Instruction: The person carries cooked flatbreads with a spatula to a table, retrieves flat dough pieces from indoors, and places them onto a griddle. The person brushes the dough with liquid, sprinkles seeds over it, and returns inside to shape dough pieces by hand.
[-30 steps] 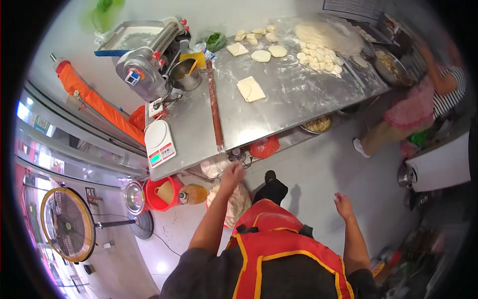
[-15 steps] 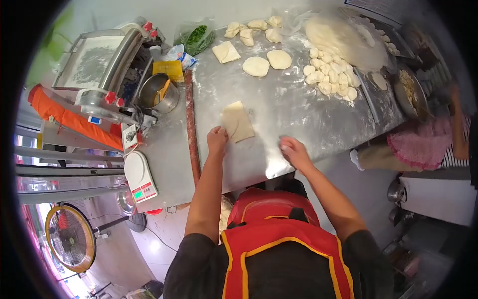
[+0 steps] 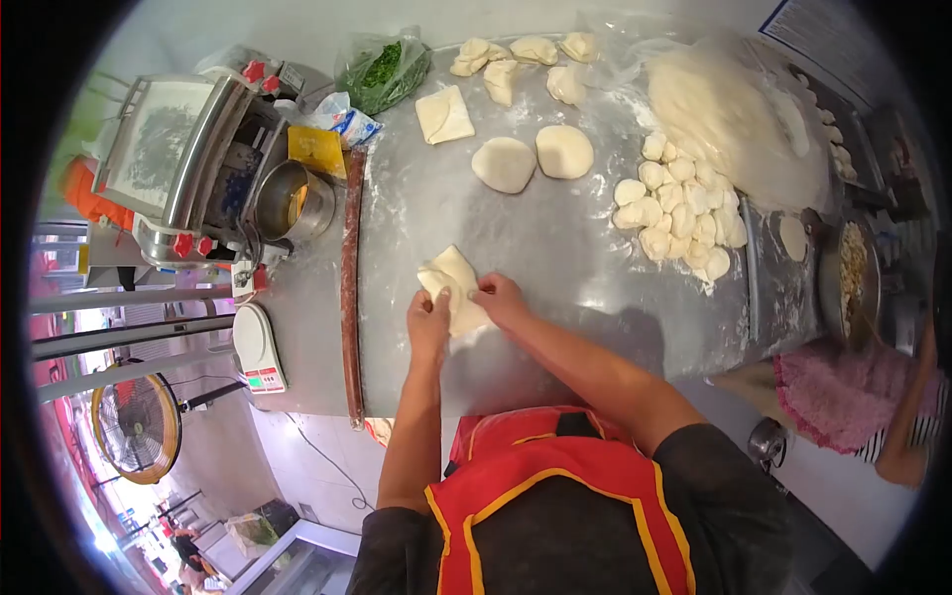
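Note:
A folded square of dough (image 3: 452,270) lies on the metal table close to my body, turned at a slant. My left hand (image 3: 428,322) pinches its left lower edge, thumb over the dough. At the right edge, my right hand (image 3: 503,300) has its fingertips closed on the same piece. Farther up the table are two flat dough rounds (image 3: 504,165) and another folded dough square (image 3: 445,114). Several lumpy folded dough pieces (image 3: 501,79) sit along the back.
Many small dough balls (image 3: 684,203) are piled at right beside a big dough mass under plastic (image 3: 729,109). A long red rod (image 3: 352,288) runs down the left side, near a scale (image 3: 256,342), a metal pot (image 3: 296,201) and a roller machine (image 3: 183,149). Another person's arm (image 3: 912,416) shows at far right.
My right hand has come left from the table's front edge onto the dough. My left hand has moved onto its lower edge, and the dough sits turned and a little nearer. The view has shifted.

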